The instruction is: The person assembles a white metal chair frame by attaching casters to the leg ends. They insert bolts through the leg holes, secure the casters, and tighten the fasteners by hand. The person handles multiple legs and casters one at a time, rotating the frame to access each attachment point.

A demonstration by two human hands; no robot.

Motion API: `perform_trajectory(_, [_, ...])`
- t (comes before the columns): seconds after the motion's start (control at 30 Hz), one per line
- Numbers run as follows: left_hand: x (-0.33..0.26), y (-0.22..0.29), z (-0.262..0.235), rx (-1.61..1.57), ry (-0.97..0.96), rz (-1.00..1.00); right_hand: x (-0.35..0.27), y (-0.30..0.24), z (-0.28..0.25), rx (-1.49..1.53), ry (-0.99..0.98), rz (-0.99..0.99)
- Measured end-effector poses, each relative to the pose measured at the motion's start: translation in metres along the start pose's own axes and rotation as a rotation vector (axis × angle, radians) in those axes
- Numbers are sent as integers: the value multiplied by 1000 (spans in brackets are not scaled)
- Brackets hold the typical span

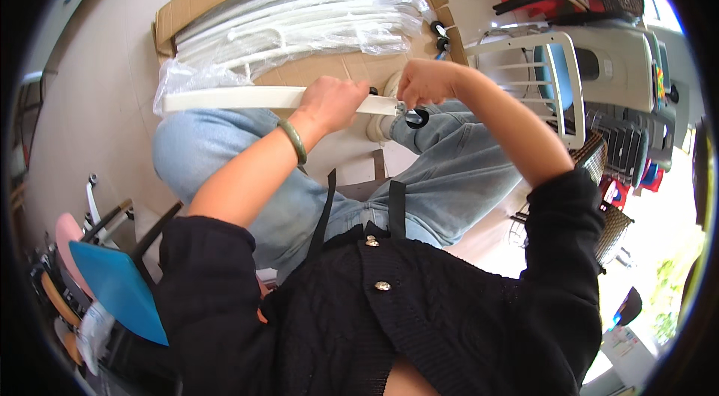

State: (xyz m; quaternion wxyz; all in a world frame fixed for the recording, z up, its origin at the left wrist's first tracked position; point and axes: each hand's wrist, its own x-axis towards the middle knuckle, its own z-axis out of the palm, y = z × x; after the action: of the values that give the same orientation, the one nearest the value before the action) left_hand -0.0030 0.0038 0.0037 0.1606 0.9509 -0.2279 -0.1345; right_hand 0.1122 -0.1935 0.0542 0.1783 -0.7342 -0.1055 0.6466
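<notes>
A long white metal bar (236, 99) lies across my thighs, its left part resting near my left knee. My left hand (329, 102) is closed around it close to its right end. At that end sits a caster with a black wheel (416, 119) and a shiny metal fitting. My right hand (431, 81) is bent over the bar's end with its fingers pinched together, just above the caster. Whatever those fingers hold is too small or hidden to make out. A small black piece (373, 90) shows beside my left knuckles.
Ahead lies an open cardboard box (314, 68) with several plastic-wrapped white tubes (299, 22). Loose casters (440, 40) lie at its right edge. A white slatted frame (573, 89) and stacked chairs stand to the right. On the left is a blue chair (120, 287).
</notes>
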Motion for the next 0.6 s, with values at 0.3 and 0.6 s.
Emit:
perform_trajectory(0.3, [5, 3, -7, 37, -12, -24, -21, 25, 31, 198, 524, -299])
perform_trajectory(0.6, [6, 5, -10, 87, -23, -17, -10, 57, 61, 119, 871, -920])
